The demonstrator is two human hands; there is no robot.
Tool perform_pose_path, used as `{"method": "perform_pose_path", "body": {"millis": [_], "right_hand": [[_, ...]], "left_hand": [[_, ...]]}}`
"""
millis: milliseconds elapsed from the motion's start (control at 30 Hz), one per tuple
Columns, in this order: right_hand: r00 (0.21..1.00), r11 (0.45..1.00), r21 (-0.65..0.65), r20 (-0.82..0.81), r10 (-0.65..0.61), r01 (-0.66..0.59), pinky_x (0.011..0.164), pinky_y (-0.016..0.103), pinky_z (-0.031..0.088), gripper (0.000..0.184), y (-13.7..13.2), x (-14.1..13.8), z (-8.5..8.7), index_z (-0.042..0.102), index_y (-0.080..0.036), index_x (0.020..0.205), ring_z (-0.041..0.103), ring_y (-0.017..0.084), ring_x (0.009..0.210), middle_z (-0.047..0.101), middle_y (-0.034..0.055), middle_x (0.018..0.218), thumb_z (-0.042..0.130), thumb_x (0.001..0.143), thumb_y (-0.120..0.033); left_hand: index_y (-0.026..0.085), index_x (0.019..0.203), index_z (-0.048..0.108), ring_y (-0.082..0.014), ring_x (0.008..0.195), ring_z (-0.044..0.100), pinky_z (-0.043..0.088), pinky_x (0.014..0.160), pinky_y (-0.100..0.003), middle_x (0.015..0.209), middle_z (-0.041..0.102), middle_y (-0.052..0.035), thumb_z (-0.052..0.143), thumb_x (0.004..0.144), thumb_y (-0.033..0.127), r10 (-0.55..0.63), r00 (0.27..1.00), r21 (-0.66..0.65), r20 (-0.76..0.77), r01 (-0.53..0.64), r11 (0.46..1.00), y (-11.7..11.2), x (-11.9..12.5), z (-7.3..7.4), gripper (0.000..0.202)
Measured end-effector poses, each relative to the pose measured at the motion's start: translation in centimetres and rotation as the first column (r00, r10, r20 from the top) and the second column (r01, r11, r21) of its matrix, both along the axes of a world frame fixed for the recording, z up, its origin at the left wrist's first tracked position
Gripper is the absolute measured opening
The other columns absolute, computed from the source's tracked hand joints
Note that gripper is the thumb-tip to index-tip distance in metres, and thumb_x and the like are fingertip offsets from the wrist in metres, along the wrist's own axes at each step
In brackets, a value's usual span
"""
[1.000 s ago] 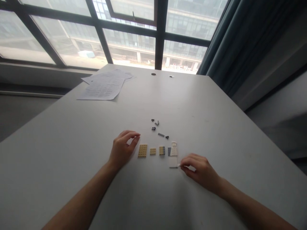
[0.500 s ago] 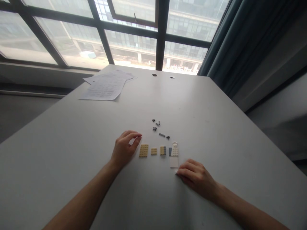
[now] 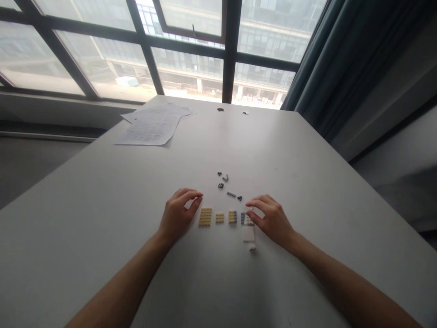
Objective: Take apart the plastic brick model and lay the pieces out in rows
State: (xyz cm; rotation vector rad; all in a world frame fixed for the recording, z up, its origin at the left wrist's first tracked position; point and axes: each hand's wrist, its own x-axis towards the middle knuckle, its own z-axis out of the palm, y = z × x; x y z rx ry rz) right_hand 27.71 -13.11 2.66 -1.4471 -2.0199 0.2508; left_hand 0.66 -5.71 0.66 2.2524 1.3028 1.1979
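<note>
1. The bench [image 3: 307,173] carries everything, and both of your hands rest on its near part, with a short row of small building plates between them.
2. A stack of printed papers [image 3: 152,125] lies well apart, far beyond your left hand.
3. Your left hand [image 3: 177,216] rests on its side, fingers curled and a little apart from the thumb, holding nothing. The large tan plate [image 3: 205,217] lies just beside its fingertips, toward your right hand.
4. Your right hand [image 3: 271,221] pinches the white studded plate [image 3: 249,217] with thumb and forefinger at the plate's far end. This hand is clearly the nearer one to it. The plate's long axis runs away from you.
5. A smooth white tile [image 3: 249,234] lies just on the near side of that plate, touching or almost touching; I cannot tell which.
6. Between your hands lie also a small tan plate [image 3: 219,217] and a tan-and-grey piece [image 3: 232,217].
7. Tiny dark pieces [image 3: 222,178] are scattered beyond your hands.
8. A tiny white piece [image 3: 252,247] lies alone, nearer to you than the tile.
9. I see no container here.
</note>
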Motion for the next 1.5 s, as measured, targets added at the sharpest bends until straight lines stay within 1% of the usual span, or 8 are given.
{"method": "perform_pose_path", "body": {"millis": [233,433,633,867,1033,1267,1400,1500], "right_hand": [[0.958,0.992,-0.088,0.279,-0.066,0.093,0.086,0.037,0.042,0.013,6.1,-3.7,-0.7,0.072,-0.021,0.091,0.054,0.023,0.095,0.067,0.0075,0.095,0.06,0.087,-0.025],[0.941,0.995,-0.076,0.335,-0.034,0.063,0.083,0.038,0.041,0.015,7.0,-4.4,-1.0,0.069,-0.018,0.085,0.054,0.024,0.093,0.067,0.0096,0.092,0.055,0.09,-0.02],[0.999,0.997,-0.052,-0.001,-0.049,0.048,0.079,0.031,0.044,0.009,5.2,-3.5,0.2,0.064,-0.02,0.086,0.058,0.018,0.083,0.068,0.0037,0.085,0.057,0.087,-0.014],[0.932,0.997,-0.057,-0.355,-0.066,0.049,0.068,0.026,0.047,0.005,1.2,-0.8,1.2,0.065,-0.02,0.084,0.059,0.013,0.069,0.064,-0.0001,0.078,0.066,0.08,-0.017],[0.896,0.999,-0.024,-0.443,-0.042,0.035,0.066,0.026,0.048,0.006,-1.8,-0.5,1.1,0.064,-0.02,0.081,0.059,0.013,0.069,0.063,0.0005,0.08,0.067,0.079,-0.015],[0.894,0.997,-0.038,-0.445,0.043,-0.067,0.067,0.025,0.049,0.009,-4.8,-2.2,1.1,0.065,-0.02,0.084,0.062,0.013,0.067,0.066,-0.0006,0.074,0.071,0.078,-0.019],[0.817,0.974,-0.202,-0.576,-0.034,-0.102,0.061,0.022,0.049,0.011,-4.9,-2.5,1.0,0.064,-0.019,0.079,0.061,0.012,0.061,0.066,-0.0015,0.068,0.073,0.077,-0.025],[0.693,0.946,-0.303,-0.707,-0.143,-0.114,0.056,0.021,0.048,0.017,-4.6,-2.6,1.0,0.061,-0.019,0.076,0.059,0.011,0.057,0.064,-0.0025,0.064,0.075,0.074,-0.028]], "left_hand": [[0.02,0.086,0.068,-0.0172,0.085,0.062,0.052,0.074,-0.028,0.09,0.067,-0.0043,0.055,0.086,0.029,-0.015,1.0,0.003,0.009,0.015,1.0,0.0,-0.1,0.1,0.016],[0.02,0.088,0.068,-0.0169,0.086,0.062,0.051,0.08,-0.03,0.091,0.067,-0.0041,0.056,0.086,0.026,-0.039,0.999,0.02,0.003,0.039,0.999,0.1,-0.1,-0.2,0.014],[0.019,0.09,0.067,-0.0173,0.086,0.061,0.05,0.08,-0.03,0.09,0.067,-0.0047,0.056,0.087,0.023,-0.065,0.997,0.127,-0.047,0.071,0.989,0.0,0.0,-0.2,0.012],[0.018,0.092,0.066,-0.0165,0.082,0.06,0.05,0.077,-0.031,0.088,0.067,-0.0048,0.059,0.085,0.016,-0.12,0.99,0.281,-0.073,0.136,0.95,-0.1,0.1,-0.1,0.01],[0.02,0.095,0.064,-0.0163,0.08,0.059,0.048,0.075,-0.031,0.088,0.068,-0.0044,0.064,0.082,0.016,-0.168,0.981,0.392,-0.095,0.192,0.9,-1.5,1.5,0.7,0.014],[0.02,0.109,0.06,-0.0151,0.079,0.058,0.046,0.072,-0.031,0.091,0.068,-0.0048,0.065,0.082,0.015,-0.448,0.873,0.399,-0.192,0.486,0.778,-5.7,4.8,2.2,0.028],[0.019,0.106,0.061,-0.0141,0.075,0.057,0.044,0.069,-0.03,0.086,0.068,-0.0037,0.063,0.084,0.014,-0.475,0.858,0.419,-0.196,0.511,0.751,-6.4,5.2,2.4,0.023],[0.018,0.102,0.062,-0.0137,0.074,0.057,0.044,0.069,-0.029,0.083,0.067,-0.0028,0.068,0.082,0.017,-0.449,0.867,0.427,-0.216,0.498,0.755,-6.3,5.0,2.2,0.021]]}}
